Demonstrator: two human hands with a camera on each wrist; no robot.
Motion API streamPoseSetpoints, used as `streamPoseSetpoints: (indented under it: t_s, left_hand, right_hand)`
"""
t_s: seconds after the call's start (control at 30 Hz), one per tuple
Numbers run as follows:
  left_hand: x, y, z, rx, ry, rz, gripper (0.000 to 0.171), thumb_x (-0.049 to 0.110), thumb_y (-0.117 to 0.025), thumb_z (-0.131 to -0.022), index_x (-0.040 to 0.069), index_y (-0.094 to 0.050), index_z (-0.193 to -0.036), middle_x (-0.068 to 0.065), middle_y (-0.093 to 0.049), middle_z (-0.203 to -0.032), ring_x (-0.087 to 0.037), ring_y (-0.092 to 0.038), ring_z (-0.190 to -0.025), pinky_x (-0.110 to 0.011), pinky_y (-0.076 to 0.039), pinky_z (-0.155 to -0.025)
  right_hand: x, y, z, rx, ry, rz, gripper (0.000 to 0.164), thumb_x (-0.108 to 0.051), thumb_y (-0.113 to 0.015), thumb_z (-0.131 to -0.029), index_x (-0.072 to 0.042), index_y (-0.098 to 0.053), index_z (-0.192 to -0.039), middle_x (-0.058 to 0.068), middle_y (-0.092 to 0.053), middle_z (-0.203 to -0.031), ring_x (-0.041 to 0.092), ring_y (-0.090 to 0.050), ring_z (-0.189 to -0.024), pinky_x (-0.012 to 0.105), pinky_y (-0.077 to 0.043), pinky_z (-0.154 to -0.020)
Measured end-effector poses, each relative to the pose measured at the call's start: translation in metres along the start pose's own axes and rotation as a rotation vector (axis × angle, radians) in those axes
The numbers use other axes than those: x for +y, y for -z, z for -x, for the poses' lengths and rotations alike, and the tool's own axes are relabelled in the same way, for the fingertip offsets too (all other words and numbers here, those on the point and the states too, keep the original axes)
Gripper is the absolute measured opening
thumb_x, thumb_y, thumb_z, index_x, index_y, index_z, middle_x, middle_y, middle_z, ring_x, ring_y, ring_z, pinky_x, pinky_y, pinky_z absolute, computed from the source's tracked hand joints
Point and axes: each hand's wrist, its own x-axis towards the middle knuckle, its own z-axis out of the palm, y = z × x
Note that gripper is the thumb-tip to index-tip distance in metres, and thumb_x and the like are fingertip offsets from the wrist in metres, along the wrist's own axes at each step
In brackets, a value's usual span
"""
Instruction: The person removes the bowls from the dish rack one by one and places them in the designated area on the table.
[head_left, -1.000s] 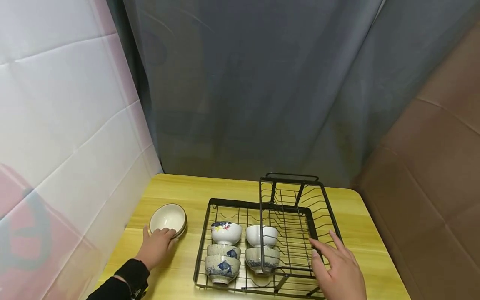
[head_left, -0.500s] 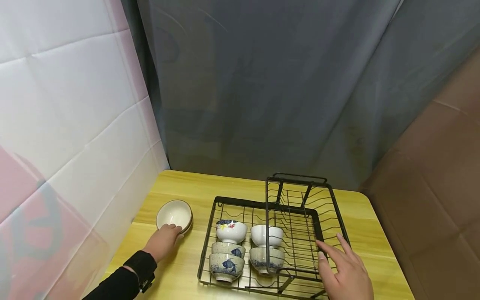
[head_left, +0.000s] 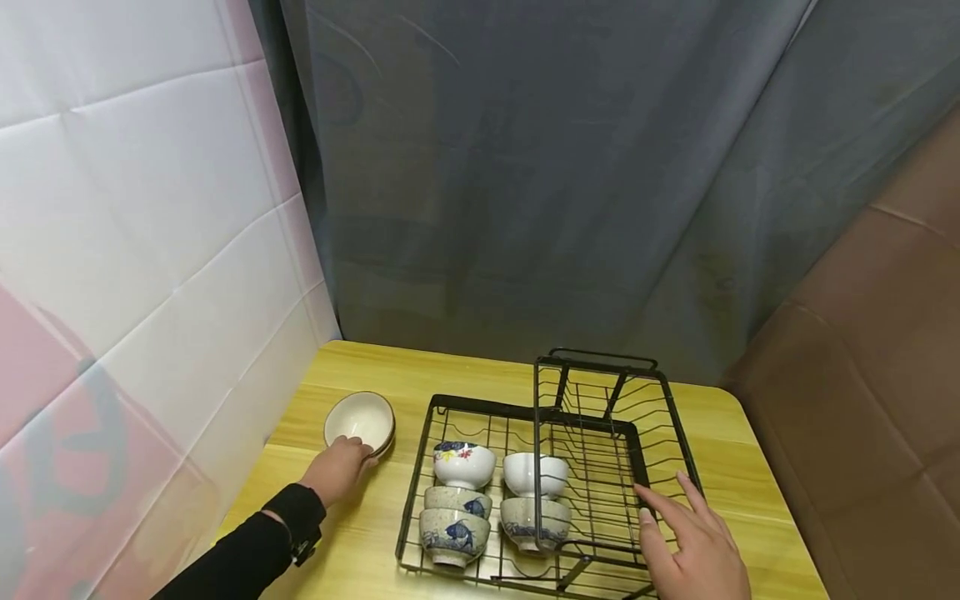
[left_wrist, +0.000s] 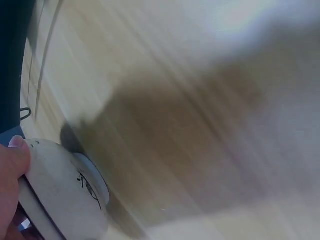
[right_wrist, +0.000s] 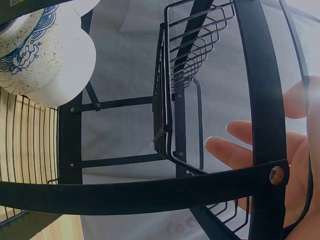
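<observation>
At the table's left side my left hand point(head_left: 339, 468) holds a white bowl point(head_left: 358, 419) with a dark rim by its near edge. In the left wrist view the thumb lies on the pale outer wall of the bowl point(left_wrist: 65, 185), near a thin dark line. Whether a second bowl is nested there I cannot tell. My right hand point(head_left: 699, 546) is beside the right side of a black wire dish rack point(head_left: 480, 406), fingers spread and extended. Its fingers point(right_wrist: 227, 150) show behind the bars in the right wrist view; contact is unclear.
Several bowls stand on edge in the rack's left part: a floral white bowl point(head_left: 463, 464), a plain white bowl point(head_left: 517, 475) and speckled blue-patterned bowls point(head_left: 453, 533). The raised upper tier point(head_left: 600, 367) is at right. Grey curtain point(head_left: 510, 183) hangs behind the yellow table point(head_left: 405, 375).
My left hand and the bowl have shifted a little to the right and away from me. The head view has swung slightly. My right hand stays beside the rack.
</observation>
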Motion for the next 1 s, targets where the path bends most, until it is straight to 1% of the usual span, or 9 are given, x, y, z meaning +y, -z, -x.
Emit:
streamPoseSetpoints:
  t_s: [0.1,0.23,0.3,0.47,0.53,0.63,0.77,0.9,1.0]
  left_hand:
    - [0.002,-0.002,-0.016,0.013,-0.005,0.000,0.010,0.021,-0.075,-0.095,0.016,-0.075,-0.087,0.003,-0.062,-0.079,-0.021,-0.056,-0.073,-0.040,-0.053,-0.071]
    - [0.006,-0.002,-0.038,0.021,-0.011,0.000,0.013,0.022,-0.074,-0.095,0.015,-0.074,-0.084,0.000,-0.060,-0.076,-0.026,-0.060,-0.074,-0.044,-0.054,-0.069]
    - [0.006,-0.003,-0.048,0.018,-0.011,-0.004,0.016,0.022,-0.075,-0.095,0.014,-0.072,-0.082,0.000,-0.059,-0.075,-0.027,-0.061,-0.073,-0.045,-0.055,-0.068]
    - [0.000,-0.011,-0.069,0.005,-0.029,-0.008,0.019,0.021,-0.075,-0.095,0.014,-0.069,-0.079,-0.002,-0.060,-0.074,-0.028,-0.063,-0.074,-0.045,-0.055,-0.071]
    - [-0.001,-0.012,-0.078,0.002,-0.031,0.004,0.020,0.021,-0.075,-0.095,0.013,-0.068,-0.078,-0.003,-0.062,-0.074,-0.029,-0.064,-0.075,-0.046,-0.055,-0.074]
    - [0.000,-0.012,-0.091,0.009,-0.036,0.015,0.021,0.020,-0.075,-0.095,0.011,-0.067,-0.078,-0.005,-0.064,-0.074,-0.032,-0.065,-0.076,-0.048,-0.055,-0.076]
    - [0.000,-0.015,-0.108,0.021,-0.037,0.027,0.022,0.019,-0.074,-0.095,0.010,-0.066,-0.077,-0.007,-0.065,-0.074,-0.033,-0.067,-0.075,-0.048,-0.055,-0.076]
    - [0.001,-0.017,-0.120,0.007,-0.001,0.022,0.023,0.020,-0.074,-0.095,0.010,-0.065,-0.076,-0.007,-0.064,-0.074,-0.033,-0.066,-0.076,-0.049,-0.055,-0.078]
    - [0.005,-0.016,-0.128,0.006,0.019,0.038,0.024,0.020,-0.074,-0.095,0.010,-0.064,-0.076,-0.008,-0.064,-0.075,-0.034,-0.066,-0.078,-0.050,-0.054,-0.079]
  right_hand:
    - [0.001,0.003,-0.003,-0.016,-0.010,0.006,0.058,-0.058,-0.035,-0.107,-0.022,-0.063,-0.143,0.027,-0.033,-0.163,0.052,-0.030,-0.147,0.078,-0.028,-0.103]
    - [0.002,0.004,-0.005,-0.009,-0.005,0.012,0.056,-0.056,-0.036,-0.108,-0.021,-0.063,-0.143,0.027,-0.033,-0.162,0.053,-0.030,-0.147,0.079,-0.029,-0.102]
    - [0.002,0.003,-0.005,0.007,0.019,0.017,0.054,-0.054,-0.037,-0.108,-0.021,-0.064,-0.141,0.026,-0.039,-0.159,0.052,-0.032,-0.146,0.079,-0.030,-0.101]
    - [0.006,-0.003,-0.005,0.022,0.083,0.019,0.051,-0.049,-0.039,-0.109,-0.017,-0.067,-0.138,0.016,-0.062,-0.143,0.049,-0.033,-0.147,0.077,-0.032,-0.101]
    - [0.007,-0.006,-0.005,0.021,0.086,0.015,0.051,-0.048,-0.040,-0.110,-0.016,-0.067,-0.138,0.014,-0.065,-0.140,0.049,-0.032,-0.147,0.076,-0.032,-0.102]
    - [0.009,-0.009,-0.005,0.030,0.084,0.015,0.048,-0.044,-0.042,-0.110,-0.015,-0.068,-0.137,0.014,-0.066,-0.138,0.049,-0.032,-0.147,0.076,-0.033,-0.101]
    - [0.009,-0.012,-0.004,0.054,0.074,0.012,0.045,-0.041,-0.045,-0.108,-0.015,-0.069,-0.136,0.013,-0.067,-0.137,0.049,-0.033,-0.147,0.077,-0.034,-0.101]
    - [0.009,-0.014,-0.003,0.102,0.087,0.012,0.040,-0.038,-0.051,-0.107,-0.016,-0.071,-0.132,0.011,-0.070,-0.133,0.048,-0.037,-0.145,0.077,-0.036,-0.099]
    - [0.010,-0.014,-0.004,0.124,0.091,0.013,0.037,-0.036,-0.053,-0.106,-0.016,-0.072,-0.131,0.010,-0.071,-0.131,0.047,-0.038,-0.145,0.076,-0.036,-0.100]
